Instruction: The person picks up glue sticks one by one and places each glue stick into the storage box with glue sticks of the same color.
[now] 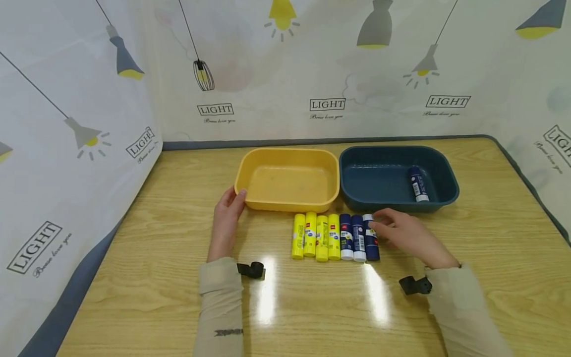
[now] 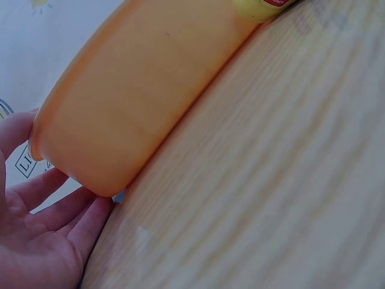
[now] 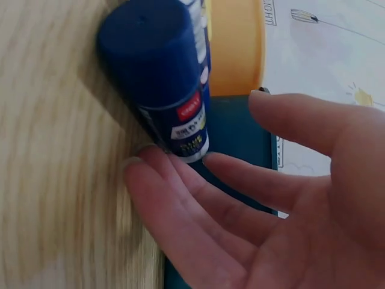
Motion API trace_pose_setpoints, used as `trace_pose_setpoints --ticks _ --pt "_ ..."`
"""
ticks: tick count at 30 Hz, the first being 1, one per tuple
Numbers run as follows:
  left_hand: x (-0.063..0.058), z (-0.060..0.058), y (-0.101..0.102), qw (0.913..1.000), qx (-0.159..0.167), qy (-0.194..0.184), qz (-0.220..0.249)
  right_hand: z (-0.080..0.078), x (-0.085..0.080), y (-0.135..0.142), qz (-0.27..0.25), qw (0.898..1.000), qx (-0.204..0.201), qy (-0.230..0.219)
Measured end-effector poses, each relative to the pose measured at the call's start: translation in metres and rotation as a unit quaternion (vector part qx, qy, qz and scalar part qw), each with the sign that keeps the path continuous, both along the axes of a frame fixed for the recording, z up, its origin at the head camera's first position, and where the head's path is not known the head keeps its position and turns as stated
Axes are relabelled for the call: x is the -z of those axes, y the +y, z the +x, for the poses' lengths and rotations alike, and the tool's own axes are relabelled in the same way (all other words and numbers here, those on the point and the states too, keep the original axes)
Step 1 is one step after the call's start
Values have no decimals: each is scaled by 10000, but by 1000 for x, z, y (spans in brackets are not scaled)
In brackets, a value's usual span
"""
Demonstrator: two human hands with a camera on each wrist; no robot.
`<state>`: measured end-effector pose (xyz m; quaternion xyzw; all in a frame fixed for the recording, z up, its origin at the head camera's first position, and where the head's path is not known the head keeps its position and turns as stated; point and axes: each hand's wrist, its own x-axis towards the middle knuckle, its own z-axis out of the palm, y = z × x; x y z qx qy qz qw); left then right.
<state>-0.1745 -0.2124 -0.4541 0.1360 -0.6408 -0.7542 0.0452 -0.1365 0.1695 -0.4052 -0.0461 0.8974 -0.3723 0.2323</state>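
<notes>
Glue sticks [image 1: 334, 237], seven side by side, lie in a row around the middle of the worktop [image 1: 321, 302], between its near and back edges. From the left: four yellow sticks [image 1: 310, 234], then three dark blue sticks [image 1: 358, 238]. The end stick [image 1: 371, 241] on the right has its white end pointing away; the two blue ones beside it point theirs toward the near edge.

Right hand [image 1: 403, 233]: at the far end of the end stick, fingers spread and loosely bent, thumb apart. Fingertips at or just beside the white end; contact unclear in the wrist view. No grip seen.

Left hand [image 1: 228, 210]: at the near left corner of the yellow tub [image 1: 290, 186], thumb at the rim and fingers against the outer wall, holding it.

Beyond the row, toward the back edge: yellow tub, bare inside, with the blue tub [image 1: 370, 183] just to its right. One lone blue stick [image 1: 418, 184] lies in the blue tub, near its right end. Patterned cloth [image 1: 267, 124] stands behind.

Judgement: step in hand appears to be picking up the end stick. Next move calls for thumb and fingers closing on it, then a lift that leaves its neighbour undisturbed.
</notes>
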Motion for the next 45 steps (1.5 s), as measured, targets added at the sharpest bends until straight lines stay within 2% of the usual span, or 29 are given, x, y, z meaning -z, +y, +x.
trace_pose_setpoints --ticks 3,10,16,26,30,35,40,45 --pt "-1 0 0 10000 20 -18 15 0 1 -3 141 9999 43 90" --pt "-3 0 -1 9999 46 -97 -9 -1 7 -12 1067 9918 -132 693" --pt "-4 0 -1 9999 54 -103 -46 0 11 -15 1197 9879 -181 970" --pt "-4 2 -3 9993 39 -232 -292 6 12 -24 1667 9751 -323 1426" --pt "-4 1 -3 9991 63 -266 -324 9 10 -26 1732 9725 -282 1529" --pt "-5 0 -1 9997 71 -146 -157 10 5 -26 1669 9752 -233 1437" --pt "-3 -1 0 10000 43 -63 -20 12 -5 -24 1491 9796 -190 1331" --pt "-1 0 -1 9997 55 -157 -184 15 -18 -23 1325 9791 -208 1526"
